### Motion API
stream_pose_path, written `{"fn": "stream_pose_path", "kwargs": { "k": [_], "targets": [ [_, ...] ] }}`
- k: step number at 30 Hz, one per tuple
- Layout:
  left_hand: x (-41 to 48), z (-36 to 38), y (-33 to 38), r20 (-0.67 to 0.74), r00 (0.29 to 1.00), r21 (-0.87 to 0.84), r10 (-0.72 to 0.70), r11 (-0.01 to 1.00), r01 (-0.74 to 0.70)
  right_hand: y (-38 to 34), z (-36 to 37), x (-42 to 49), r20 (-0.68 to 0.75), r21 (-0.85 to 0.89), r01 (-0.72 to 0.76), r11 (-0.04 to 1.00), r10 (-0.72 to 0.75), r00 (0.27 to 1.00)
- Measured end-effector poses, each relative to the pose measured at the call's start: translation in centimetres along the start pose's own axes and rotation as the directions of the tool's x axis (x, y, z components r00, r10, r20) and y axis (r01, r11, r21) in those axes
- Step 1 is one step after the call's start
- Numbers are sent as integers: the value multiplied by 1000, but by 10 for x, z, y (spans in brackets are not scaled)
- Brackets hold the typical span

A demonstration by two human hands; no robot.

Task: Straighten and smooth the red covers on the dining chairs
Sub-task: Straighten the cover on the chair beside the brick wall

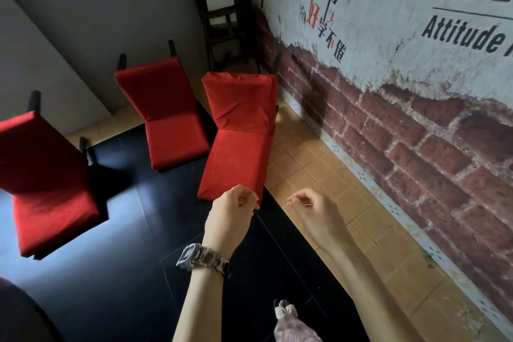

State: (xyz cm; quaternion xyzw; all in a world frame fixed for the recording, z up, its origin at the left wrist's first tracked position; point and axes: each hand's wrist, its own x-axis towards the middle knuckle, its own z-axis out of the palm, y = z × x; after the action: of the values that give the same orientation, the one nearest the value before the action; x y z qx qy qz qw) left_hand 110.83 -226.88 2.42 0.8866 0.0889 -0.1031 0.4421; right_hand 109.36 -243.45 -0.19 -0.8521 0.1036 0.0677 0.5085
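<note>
Three red covers (pixel 238 130) run lengthwise, seats nearest — left hand (pixel 231 207) and right hand (pixel 312 207) curled loosely, empty

A strip of tiled floor (pixel 319 164) is left open between the nearest red-covered chair (pixel 236 158) and the brick-patterned wall (pixel 416 130), while the chair's left side is closed in by a second red chair (pixel 169 125) just beside it.
</note>
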Motion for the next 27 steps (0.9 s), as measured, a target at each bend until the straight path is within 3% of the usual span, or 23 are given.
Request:
{"fn": "stream_pose_path", "kwargs": {
  "k": [18, 27],
  "targets": [
    [133, -7, 28, 47, 999, -19, 8, 1000, -7, -42, 3, 114, -6, 3, -34, 999, 34, 999],
    [243, -76, 19, 120, 989, 48, 91, 994, -98, -92, 65, 195, -94, 22, -69, 997, 71, 993]
  ]
}}
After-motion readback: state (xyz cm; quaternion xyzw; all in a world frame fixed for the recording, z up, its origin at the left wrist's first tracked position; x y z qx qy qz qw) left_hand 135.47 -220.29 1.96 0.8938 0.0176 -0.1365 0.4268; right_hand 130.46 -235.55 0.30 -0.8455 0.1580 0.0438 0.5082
